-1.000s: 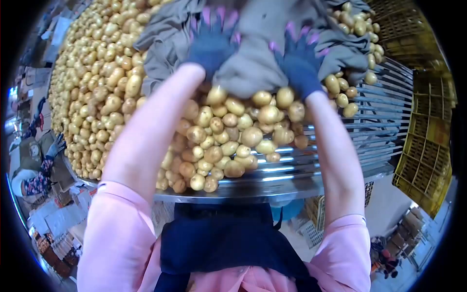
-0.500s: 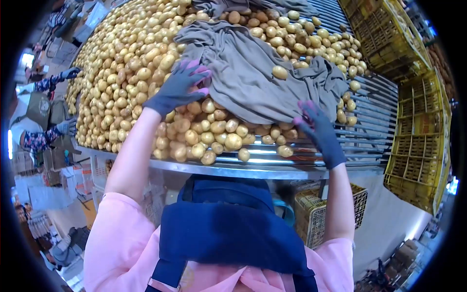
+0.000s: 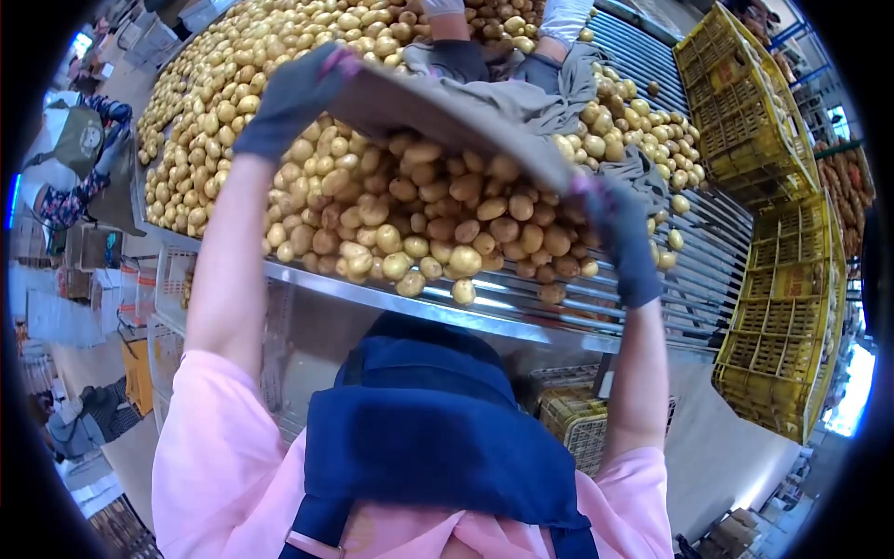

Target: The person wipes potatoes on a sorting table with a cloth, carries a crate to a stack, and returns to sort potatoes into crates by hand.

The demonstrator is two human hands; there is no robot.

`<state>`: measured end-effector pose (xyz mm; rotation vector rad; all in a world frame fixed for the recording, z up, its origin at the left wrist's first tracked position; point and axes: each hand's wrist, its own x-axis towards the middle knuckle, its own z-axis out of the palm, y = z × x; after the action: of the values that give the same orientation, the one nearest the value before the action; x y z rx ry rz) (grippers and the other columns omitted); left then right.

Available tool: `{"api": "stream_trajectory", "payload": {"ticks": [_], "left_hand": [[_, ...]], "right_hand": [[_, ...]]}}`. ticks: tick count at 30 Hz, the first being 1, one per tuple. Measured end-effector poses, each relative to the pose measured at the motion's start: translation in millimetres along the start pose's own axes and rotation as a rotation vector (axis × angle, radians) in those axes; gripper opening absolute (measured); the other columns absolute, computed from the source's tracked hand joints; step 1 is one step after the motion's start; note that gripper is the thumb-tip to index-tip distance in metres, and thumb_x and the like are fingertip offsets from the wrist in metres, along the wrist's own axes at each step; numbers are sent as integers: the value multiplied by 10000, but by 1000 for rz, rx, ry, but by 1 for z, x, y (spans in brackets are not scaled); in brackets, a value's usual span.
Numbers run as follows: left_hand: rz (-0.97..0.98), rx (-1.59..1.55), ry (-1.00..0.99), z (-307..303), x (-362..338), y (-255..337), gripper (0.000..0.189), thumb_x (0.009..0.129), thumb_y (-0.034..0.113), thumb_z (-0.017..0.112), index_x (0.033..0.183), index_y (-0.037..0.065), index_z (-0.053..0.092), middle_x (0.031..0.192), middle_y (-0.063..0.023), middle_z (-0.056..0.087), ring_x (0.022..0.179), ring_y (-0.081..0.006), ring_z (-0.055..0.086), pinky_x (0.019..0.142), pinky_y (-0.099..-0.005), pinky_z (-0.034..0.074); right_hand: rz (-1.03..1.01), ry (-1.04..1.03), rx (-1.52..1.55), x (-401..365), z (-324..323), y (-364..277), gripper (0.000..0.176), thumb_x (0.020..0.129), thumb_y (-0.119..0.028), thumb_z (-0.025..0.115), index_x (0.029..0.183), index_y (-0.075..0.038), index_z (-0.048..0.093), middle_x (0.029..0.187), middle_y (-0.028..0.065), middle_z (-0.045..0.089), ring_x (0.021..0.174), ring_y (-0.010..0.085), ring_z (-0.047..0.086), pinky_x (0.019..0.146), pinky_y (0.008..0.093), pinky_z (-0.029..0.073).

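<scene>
Clutching grey-brown cloth (image 3: 456, 123), left grip (image 3: 296, 98) and right grip (image 3: 616, 233), past near edge of metal worktop (image 3: 345, 289); prolly light, floppy: pinch ends.

In my head view, potatoes (image 3: 374, 211) are lying on the desk (image 3: 694, 272), a cloth (image 3: 456, 121) is running above some between my left hand (image 3: 296, 101) and right hand (image 3: 622, 238), crates (image 3: 780, 312) are standing rightward.

The bench (image 3: 521, 322) has parallel metal bars (image 3: 722, 242) and a smooth metal front rim (image 3: 372, 291). Potatoes (image 3: 372, 212) lie on it, heaped thickly at left and centre, thinning towards bare bars at right; under the heap the surface is probably barred too, though mostly hidden.
</scene>
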<state>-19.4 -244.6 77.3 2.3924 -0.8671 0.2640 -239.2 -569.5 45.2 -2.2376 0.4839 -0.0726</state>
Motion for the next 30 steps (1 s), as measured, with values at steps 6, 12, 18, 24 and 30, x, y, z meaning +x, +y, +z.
{"api": "stream_trajectory", "payload": {"ticks": [6, 12, 18, 24, 30], "left_hand": [[-526, -48, -185, -4, -214, -40, 447, 917, 434, 428, 944, 43, 642, 790, -122, 651, 719, -257, 630, 706, -353, 485], [-268, 297, 46, 77, -208, 14, 503, 811, 359, 589, 1249, 131, 495, 1247, -134, 466, 1181, -316, 388, 1002, -497, 212], [-214, 255, -201, 140, -171, 40, 648, 747, 423, 628, 1302, 133, 461, 1414, -287, 185, 1335, -425, 136, 995, -651, -46], [-295, 99, -129, 172, -127, -9, 657, 733, 492, 634, 1314, 241, 459, 1363, -47, 439, 1283, -522, 160, 993, -691, 67], [-420, -84, -174, 201, 11, -47, 606, 819, 423, 589, 1279, 55, 443, 1262, -132, 515, 1025, -357, 533, 887, -360, 414]], "right_hand": [[-346, -236, -446, -84, 74, 23, 340, 811, -378, 620, 1015, -109, 580, 726, 114, 562, 762, 306, 546, 643, 417, 419], [-155, 37, -212, -73, 64, 26, 485, 800, -337, 646, 1221, -136, 516, 1103, 168, 565, 945, 336, 553, 802, 408, 435], [-202, -6, -554, -58, 130, 30, 580, 750, -542, 580, 1268, -294, 494, 1380, 277, 257, 1251, 507, 212, 923, 749, 57], [-410, 298, -549, 75, 141, 52, 607, 716, -592, 594, 1249, -317, 503, 1393, 180, 311, 1325, 467, 145, 938, 743, -24], [-415, 459, -762, 236, 139, 8, 621, 824, -498, 482, 1331, -152, 391, 1390, 191, 328, 1279, 436, 265, 1032, 604, 145]]}}
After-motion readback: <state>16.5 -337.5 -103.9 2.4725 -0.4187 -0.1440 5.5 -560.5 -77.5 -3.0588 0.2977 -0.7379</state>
